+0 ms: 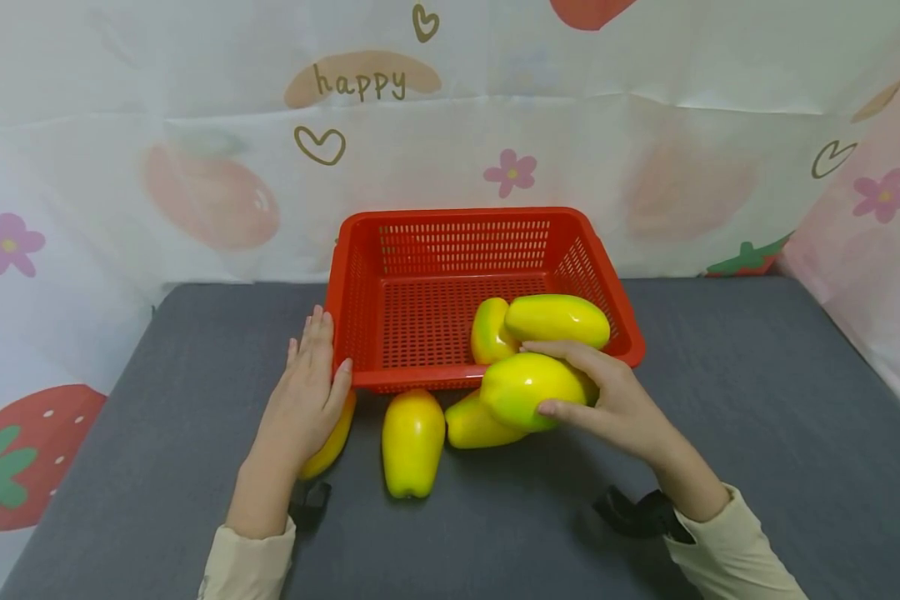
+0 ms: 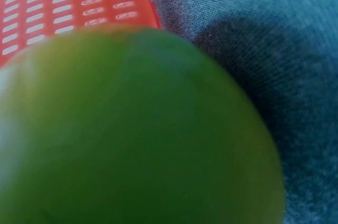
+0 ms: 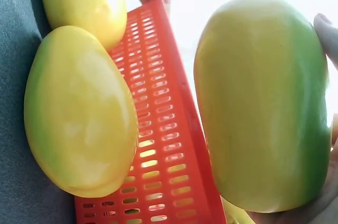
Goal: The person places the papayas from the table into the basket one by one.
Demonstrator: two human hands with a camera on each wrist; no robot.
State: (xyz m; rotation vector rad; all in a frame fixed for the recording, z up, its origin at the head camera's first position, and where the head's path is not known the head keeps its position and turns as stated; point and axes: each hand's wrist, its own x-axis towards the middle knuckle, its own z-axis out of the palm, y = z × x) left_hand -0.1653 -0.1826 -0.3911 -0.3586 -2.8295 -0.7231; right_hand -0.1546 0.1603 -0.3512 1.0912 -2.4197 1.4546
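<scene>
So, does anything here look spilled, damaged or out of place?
Nothing stands out. The red basket sits upright on the grey table, with the left hand against its side. The right hand holds a yellow-green fruit by the near rim, and the three fruits lying in front show no visible damage; one is partly hidden.

Left hand (image 1: pixel 303 396) flat, fingers straight, thumb apart; right hand (image 1: pixel 618 400) curved in a grip, both forearms (image 1: pixel 258 500) angled inward

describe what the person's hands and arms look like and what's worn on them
The left hand and right hand wear no gloves. The left sleeve and right sleeve are plain cream. A black piece shows near the left one, a curved black piece at the right.
</scene>
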